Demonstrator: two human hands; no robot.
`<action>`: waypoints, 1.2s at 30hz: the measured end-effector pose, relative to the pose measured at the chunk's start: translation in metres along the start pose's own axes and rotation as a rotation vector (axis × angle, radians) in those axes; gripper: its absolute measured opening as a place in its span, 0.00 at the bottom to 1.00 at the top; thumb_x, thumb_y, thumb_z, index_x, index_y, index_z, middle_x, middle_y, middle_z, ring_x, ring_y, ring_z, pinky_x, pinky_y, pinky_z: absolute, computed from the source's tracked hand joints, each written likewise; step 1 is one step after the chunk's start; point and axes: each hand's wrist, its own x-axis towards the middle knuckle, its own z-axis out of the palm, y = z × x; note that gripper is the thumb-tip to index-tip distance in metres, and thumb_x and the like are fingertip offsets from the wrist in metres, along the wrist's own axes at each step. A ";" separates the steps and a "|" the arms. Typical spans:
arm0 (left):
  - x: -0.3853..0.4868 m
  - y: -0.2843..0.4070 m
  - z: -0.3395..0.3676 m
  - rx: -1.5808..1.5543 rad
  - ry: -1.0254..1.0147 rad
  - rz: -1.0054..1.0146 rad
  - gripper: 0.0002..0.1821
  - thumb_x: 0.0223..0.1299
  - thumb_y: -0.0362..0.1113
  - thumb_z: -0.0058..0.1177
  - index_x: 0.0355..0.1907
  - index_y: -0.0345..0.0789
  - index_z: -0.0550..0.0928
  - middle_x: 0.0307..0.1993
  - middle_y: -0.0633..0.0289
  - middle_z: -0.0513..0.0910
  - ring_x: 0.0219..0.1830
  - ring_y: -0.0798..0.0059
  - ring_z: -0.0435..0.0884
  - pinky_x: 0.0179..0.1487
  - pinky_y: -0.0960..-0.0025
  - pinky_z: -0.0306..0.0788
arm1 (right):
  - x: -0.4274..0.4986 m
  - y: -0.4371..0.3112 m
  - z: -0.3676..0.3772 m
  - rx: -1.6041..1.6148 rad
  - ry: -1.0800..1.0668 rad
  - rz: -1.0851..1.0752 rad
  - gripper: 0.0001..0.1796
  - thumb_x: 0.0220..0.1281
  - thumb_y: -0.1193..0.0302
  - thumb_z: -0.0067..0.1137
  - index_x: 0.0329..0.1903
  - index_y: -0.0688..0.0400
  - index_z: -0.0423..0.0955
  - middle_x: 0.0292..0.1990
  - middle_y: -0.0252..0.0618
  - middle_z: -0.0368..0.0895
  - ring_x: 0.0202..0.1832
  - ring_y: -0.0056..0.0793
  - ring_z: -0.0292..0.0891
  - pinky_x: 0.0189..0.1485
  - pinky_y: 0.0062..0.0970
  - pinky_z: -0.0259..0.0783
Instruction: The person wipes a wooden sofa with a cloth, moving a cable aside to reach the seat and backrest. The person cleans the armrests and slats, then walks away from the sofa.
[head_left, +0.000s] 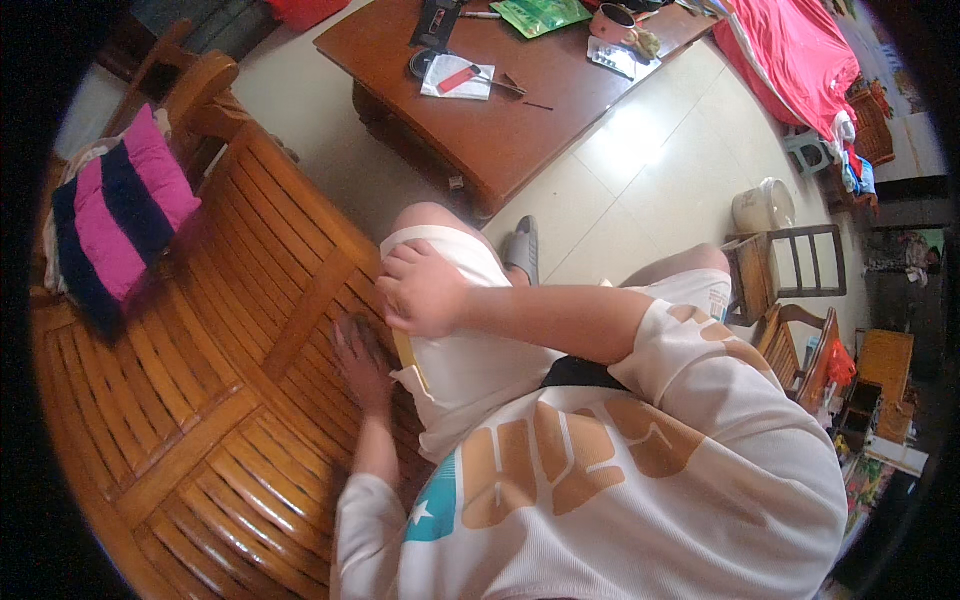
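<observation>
My right hand reaches across my body and lies on the left leg of my white shorts, fingers bent over the cloth near the knee. Just below it, a narrow yellow edge shows along the side of the shorts; what it belongs to is hidden. Whether the fingers grip anything cannot be seen. Down beside my thigh, my left hand is slightly blurred, fingers apart, over the slats of the wooden bench. Nothing shows in it.
A pink and navy striped cushion rests at the bench's far end. Ahead stands a brown wooden table bearing a red item on white paper, a green packet and a pink cup. Rightward are a bucket and a wooden chair.
</observation>
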 end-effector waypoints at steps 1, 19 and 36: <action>0.041 0.003 0.001 -0.053 0.037 -0.012 0.31 0.87 0.43 0.50 0.86 0.37 0.67 0.87 0.40 0.60 0.88 0.34 0.58 0.87 0.31 0.51 | -0.002 -0.006 -0.004 0.012 0.026 -0.001 0.16 0.59 0.57 0.68 0.41 0.55 0.82 0.48 0.43 0.83 0.58 0.48 0.77 0.69 0.49 0.68; 0.511 -0.073 0.035 0.298 -0.044 -0.502 0.35 0.87 0.48 0.45 0.91 0.55 0.60 0.92 0.61 0.53 0.92 0.54 0.54 0.93 0.38 0.43 | 0.099 0.238 -0.099 -0.015 -0.350 -0.342 0.28 0.61 0.54 0.70 0.60 0.56 0.84 0.66 0.54 0.80 0.71 0.59 0.75 0.76 0.58 0.71; 0.162 0.116 0.018 0.129 -0.231 -0.545 0.32 0.77 0.45 0.62 0.81 0.47 0.77 0.92 0.56 0.51 0.93 0.44 0.45 0.92 0.29 0.40 | 0.109 0.218 -0.087 -0.159 -0.589 -0.133 0.29 0.58 0.58 0.67 0.63 0.53 0.84 0.68 0.53 0.78 0.74 0.58 0.70 0.76 0.63 0.67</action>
